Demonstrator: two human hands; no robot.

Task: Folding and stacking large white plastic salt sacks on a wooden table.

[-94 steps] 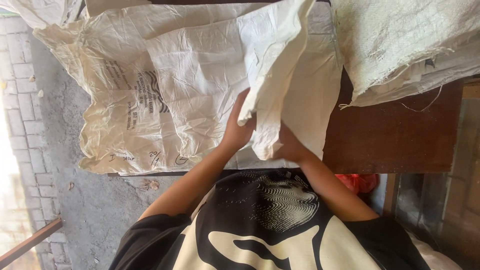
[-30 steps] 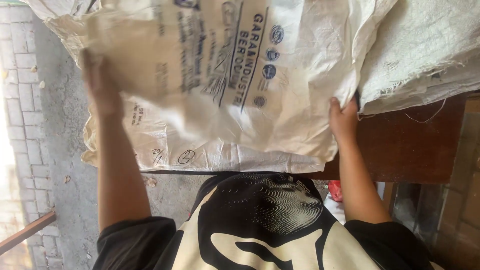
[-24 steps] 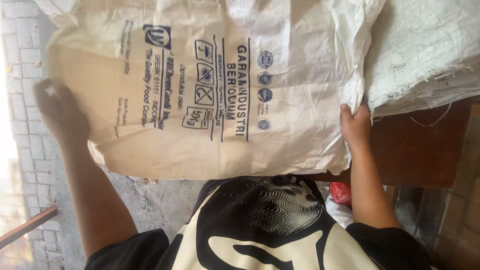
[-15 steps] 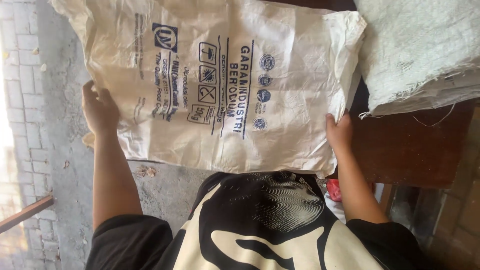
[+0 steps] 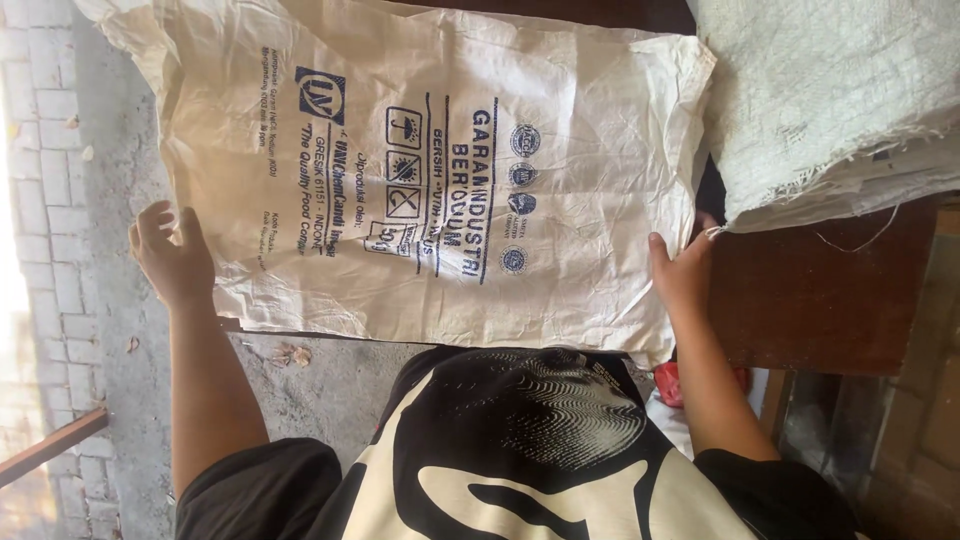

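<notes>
We have the woven sack (image 5: 440,180) spread flat now, printed side up, lying across the dark wooden table (image 5: 820,290) with its left part hanging out over the paved ground (image 5: 110,300). Three seconds ago it was a crumpled bundle gathered between both hands; a second ago it was lifted and half unfolded; now it lies smooth and squared, so the flattening looks to us about done. Our left hand (image 5: 172,258) rests at the sack's left edge with the fingers loose and spread, pressing rather than gripping. Our right hand (image 5: 682,275) sits at the right edge near the lower corner; its fingers lie along the cloth, and we cannot tell whether they pinch it. A pile of other sacks (image 5: 830,100) lies just beside, at the right, on the same table.
</notes>
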